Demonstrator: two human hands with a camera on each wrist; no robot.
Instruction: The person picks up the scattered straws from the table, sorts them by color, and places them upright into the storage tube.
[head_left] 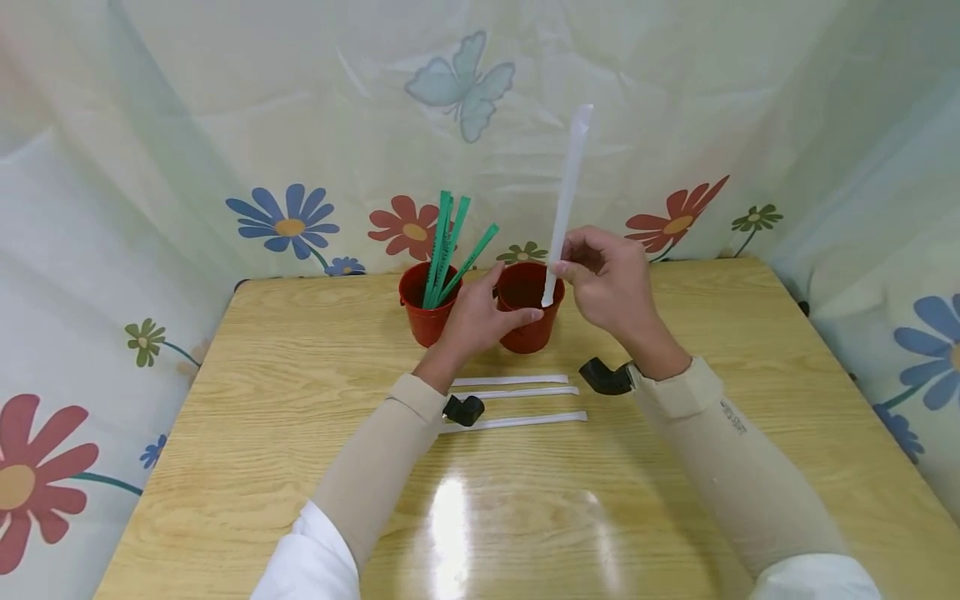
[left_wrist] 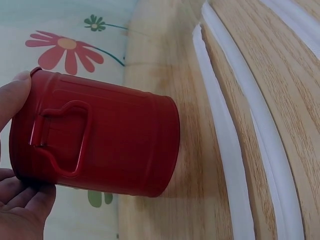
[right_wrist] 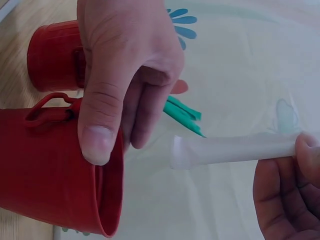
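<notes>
My left hand (head_left: pixel 478 315) grips the right-hand red bucket (head_left: pixel 529 337) at its rim, with the thumb (right_wrist: pixel 97 142) on the near side. The small bucket stands upright, and its side handle (left_wrist: pixel 82 145) shows in the left wrist view. Above its mouth my right hand (head_left: pixel 613 279) pinches a white paper-wrapped straw (head_left: pixel 567 192) near its lower part. The straw is almost upright, leaning slightly right at the top. In the right wrist view, a gap separates its lower end from the bucket rim.
Left of the held bucket stands another red bucket (head_left: pixel 425 327) with several green-wrapped sticks (head_left: pixel 448 246) in it. Three white wrapped straws (head_left: pixel 528 419) lie side by side on the wooden table (head_left: pixel 300 392), partly behind the left forearm. A flowered curtain (head_left: pixel 315 108) rises behind.
</notes>
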